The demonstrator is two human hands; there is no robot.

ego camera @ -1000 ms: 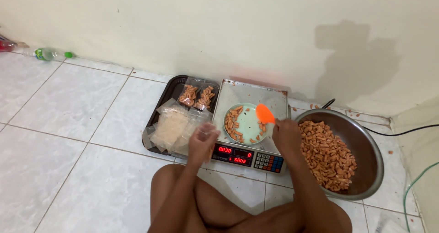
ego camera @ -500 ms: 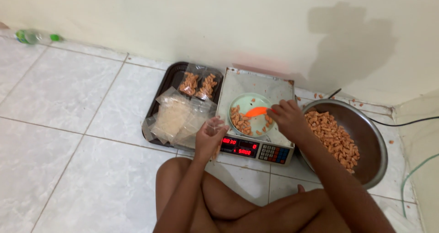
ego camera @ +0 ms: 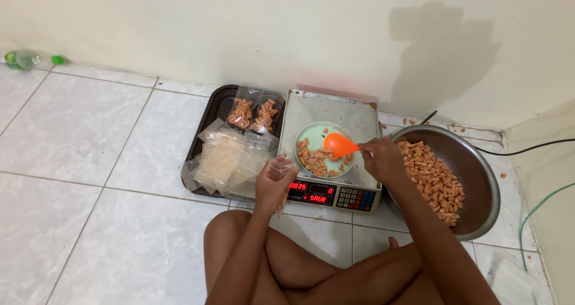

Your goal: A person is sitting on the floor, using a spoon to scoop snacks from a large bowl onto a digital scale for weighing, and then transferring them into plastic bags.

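Note:
I sit on the floor in front of a digital scale (ego camera: 358,116) with a red display. A pale green plate (ego camera: 309,137) with orange-brown snack pieces (ego camera: 313,161) rests on its steel pan. My right hand (ego camera: 381,159) holds an orange plastic spoon (ego camera: 337,144) over the plate. My left hand (ego camera: 273,181) holds a small clear plastic bag (ego camera: 280,163) beside the scale's front left corner.
A dark tray (ego camera: 206,123) left of the scale carries two filled snack bags (ego camera: 252,114) and a pile of empty clear bags (ego camera: 226,159). A steel bowl (ego camera: 483,177) of snack pieces sits at my right. Cables (ego camera: 532,150) run along the right wall. A bottle (ego camera: 24,59) lies far left.
My right hand carried the orange spoon from the plate's right edge down into the plate and now holds it just above the pieces. The camera shifted slightly. The scale reading rose.

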